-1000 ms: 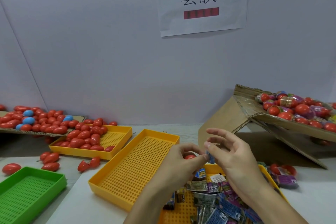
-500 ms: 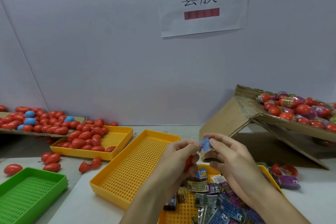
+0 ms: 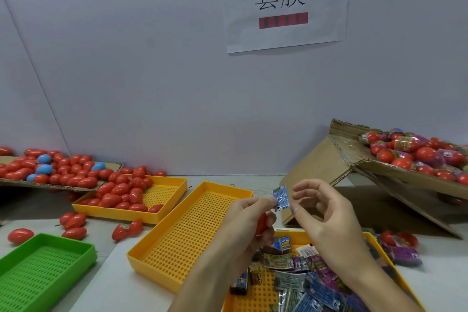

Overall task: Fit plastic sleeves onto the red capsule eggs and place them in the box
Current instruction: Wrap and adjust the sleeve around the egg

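My left hand [image 3: 249, 220] grips a red capsule egg [image 3: 261, 224] in its curled fingers. Its thumb and forefinger also pinch the left edge of a small blue plastic sleeve [image 3: 281, 197], held upright. My right hand [image 3: 326, 215] hovers just right of the sleeve with loosely curled fingers; its fingertips are at the sleeve's edge and hold nothing. The tilted cardboard box [image 3: 405, 178] at the right holds many sleeved red eggs [image 3: 425, 154]. More flat sleeves [image 3: 304, 284] lie in a yellow tray [image 3: 298, 233] under my hands.
An empty yellow tray [image 3: 187, 235] lies left of my hands. Behind it is a yellow tray [image 3: 174, 182] of bare red eggs [image 3: 119, 192]. A green tray [image 3: 43, 268] sits front left. A cardboard sheet [image 3: 63, 186] carries red and blue eggs. Loose eggs [image 3: 76, 221] dot the table.
The blue sleeve has come up from the egg and passed into my left fingertips. My right fingers have let go of it and drawn slightly right.
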{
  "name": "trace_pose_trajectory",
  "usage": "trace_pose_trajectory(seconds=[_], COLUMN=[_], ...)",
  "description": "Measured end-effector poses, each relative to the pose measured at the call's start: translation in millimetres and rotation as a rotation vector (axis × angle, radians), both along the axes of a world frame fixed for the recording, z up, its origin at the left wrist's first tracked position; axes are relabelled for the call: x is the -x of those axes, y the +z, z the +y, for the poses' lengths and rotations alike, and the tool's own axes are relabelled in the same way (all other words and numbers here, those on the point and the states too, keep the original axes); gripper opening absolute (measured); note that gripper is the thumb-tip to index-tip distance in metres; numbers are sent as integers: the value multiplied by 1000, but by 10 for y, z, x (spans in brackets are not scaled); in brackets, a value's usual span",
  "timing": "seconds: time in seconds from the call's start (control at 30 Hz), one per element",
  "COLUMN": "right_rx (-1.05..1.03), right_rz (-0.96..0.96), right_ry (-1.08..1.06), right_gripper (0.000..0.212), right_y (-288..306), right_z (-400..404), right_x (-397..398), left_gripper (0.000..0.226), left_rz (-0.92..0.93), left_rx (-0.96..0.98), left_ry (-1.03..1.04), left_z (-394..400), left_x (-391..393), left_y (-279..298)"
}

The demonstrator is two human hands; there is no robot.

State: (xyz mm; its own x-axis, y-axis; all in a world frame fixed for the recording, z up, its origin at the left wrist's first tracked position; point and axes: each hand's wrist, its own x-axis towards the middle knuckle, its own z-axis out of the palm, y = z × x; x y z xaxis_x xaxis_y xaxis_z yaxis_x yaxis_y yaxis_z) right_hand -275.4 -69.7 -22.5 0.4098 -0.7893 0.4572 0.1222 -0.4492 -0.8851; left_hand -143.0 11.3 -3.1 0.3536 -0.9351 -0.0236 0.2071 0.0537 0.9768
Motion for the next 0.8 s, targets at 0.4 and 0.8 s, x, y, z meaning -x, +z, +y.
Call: trace_pose_trajectory(seconds=[0.4,0.8], right_rx=[93,321], right_rz=[94,266], right_ry=[-10,-94], right_gripper=[20,17], right_y=[-35,-34], right_z=[-23,-37], right_x=[-2,24], left_gripper=[25,23], left_rz=[30,71], left_rx=[14,7], left_ry=[-40,-64], left_z=[-27,-20], left_x=[-35,-48], left_y=[-32,-34])
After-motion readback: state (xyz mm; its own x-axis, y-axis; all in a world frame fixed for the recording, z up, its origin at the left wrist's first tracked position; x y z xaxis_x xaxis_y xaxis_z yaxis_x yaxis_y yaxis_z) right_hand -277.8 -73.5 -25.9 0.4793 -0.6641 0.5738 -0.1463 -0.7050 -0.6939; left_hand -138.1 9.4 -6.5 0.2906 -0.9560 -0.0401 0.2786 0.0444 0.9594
